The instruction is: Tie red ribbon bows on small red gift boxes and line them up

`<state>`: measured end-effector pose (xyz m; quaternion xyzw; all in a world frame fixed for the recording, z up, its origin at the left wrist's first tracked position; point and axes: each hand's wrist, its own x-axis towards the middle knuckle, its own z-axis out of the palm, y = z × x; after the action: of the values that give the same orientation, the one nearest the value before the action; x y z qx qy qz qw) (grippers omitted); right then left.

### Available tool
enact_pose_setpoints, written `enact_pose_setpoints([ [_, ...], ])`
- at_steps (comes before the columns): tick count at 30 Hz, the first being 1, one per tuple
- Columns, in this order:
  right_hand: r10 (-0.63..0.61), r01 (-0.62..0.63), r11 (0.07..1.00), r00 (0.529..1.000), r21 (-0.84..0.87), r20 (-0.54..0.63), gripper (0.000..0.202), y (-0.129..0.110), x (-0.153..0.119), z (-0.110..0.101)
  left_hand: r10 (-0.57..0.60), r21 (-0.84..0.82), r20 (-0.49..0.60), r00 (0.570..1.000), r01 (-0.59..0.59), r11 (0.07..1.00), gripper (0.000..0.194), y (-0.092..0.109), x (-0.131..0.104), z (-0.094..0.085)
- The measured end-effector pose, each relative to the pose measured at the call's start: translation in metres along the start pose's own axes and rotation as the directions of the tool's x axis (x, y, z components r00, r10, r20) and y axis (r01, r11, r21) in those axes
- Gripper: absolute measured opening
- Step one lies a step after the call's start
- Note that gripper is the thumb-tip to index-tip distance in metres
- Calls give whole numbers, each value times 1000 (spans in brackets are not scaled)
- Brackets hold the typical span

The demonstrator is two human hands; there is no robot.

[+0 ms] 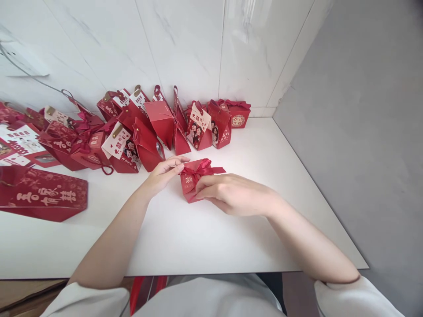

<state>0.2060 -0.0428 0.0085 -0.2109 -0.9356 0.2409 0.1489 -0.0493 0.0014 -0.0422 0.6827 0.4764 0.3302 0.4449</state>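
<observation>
A small red gift box point(187, 186) with pale printed characters stands on the white table in front of me. A red ribbon point(203, 168) is tied in a bow across its top, with one tail sticking out to the right. My left hand point(165, 172) grips the box's left back corner, thumb at the ribbon's left end and fingers reaching behind. My right hand point(231, 193) is over the box's right front side, thumb and fingers pinched together on the ribbon low at the front. The pinched part is mostly hidden by the fingers.
Several red gift boxes point(155, 147) with handles and bows crowd the back and left of the table point(198, 246). A larger red box point(49, 196) lies at the left. Behind rises a white tiled wall point(185, 44); a grey surface point(370, 132) borders the right edge.
</observation>
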Motion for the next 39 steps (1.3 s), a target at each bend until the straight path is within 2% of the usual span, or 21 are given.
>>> enact_pose_setpoints([
  [2, 48, -54, 997, 994, 61, 94, 33, 3, -5, -10, 7, 22, 7, 1000, -7, 1000, 38, -1, 0, 0],
  [4, 65, -81, 990, 989, 116, 136, 34, 6, -6, -14, 21, 41, 11, 1000, -22, 999, 41, 0, 0, 0],
  [9, 72, -89, 987, 990, 137, 120, 33, 10, -5, -10, 98, 204, -74, 992, -81, 976, 41, 6, -4, 10],
  [12, 81, -96, 989, 988, 112, 134, 28, 8, -5, -9, 89, 270, -165, 982, -42, 962, 43, 7, -5, 20],
  [14, 93, -109, 988, 985, 112, 142, 20, 6, -6, -10, 53, 244, -178, 983, -8, 970, 49, 8, -6, 24],
  [16, 121, -134, 983, 987, 130, 103, 13, 5, -6, -12, 10, 185, -159, 987, 20, 983, 54, 8, -6, 27],
  [18, 186, -181, 970, 983, 161, -12, 16, 7, -5, -14, -23, 145, -144, 989, 45, 988, 56, 9, -6, 27],
  [20, 283, -253, 949, 947, 188, -155, 18, 14, -4, -13, -46, 125, -141, 989, 64, 990, 57, 10, -6, 27],
  [22, 390, -348, 916, 888, 199, -243, 23, 26, -2, -10, -68, 112, -142, 988, 84, 990, 57, 11, -6, 26],
  [24, 493, -457, 868, 840, 196, -226, 35, 40, 0, -6, -85, 105, -142, 986, 100, 989, 55, 12, -7, 26],
  [26, 565, -532, 816, 817, 227, -115, 40, 52, 1, -4, -88, 101, -140, 986, 102, 990, 55, 12, -7, 26],
  [28, 567, -539, 799, 823, 266, -38, 35, 58, 1, -4, -81, 99, -131, 988, 94, 991, 55, 12, -7, 26],
  [33, 450, -403, 868, 886, 292, -115, 19, 48, -6, -16, -34, 177, -159, 987, 62, 982, 59, 9, -6, 26],
  [36, 352, -337, 905, 936, 261, -14, 12, 30, -8, -19, -29, 157, -152, 988, 53, 986, 57, 9, -6, 26],
  [39, 279, -291, 937, 956, 191, 88, 12, 17, -4, -12, -51, 125, -135, 990, 68, 990, 55, 10, -6, 26],
])
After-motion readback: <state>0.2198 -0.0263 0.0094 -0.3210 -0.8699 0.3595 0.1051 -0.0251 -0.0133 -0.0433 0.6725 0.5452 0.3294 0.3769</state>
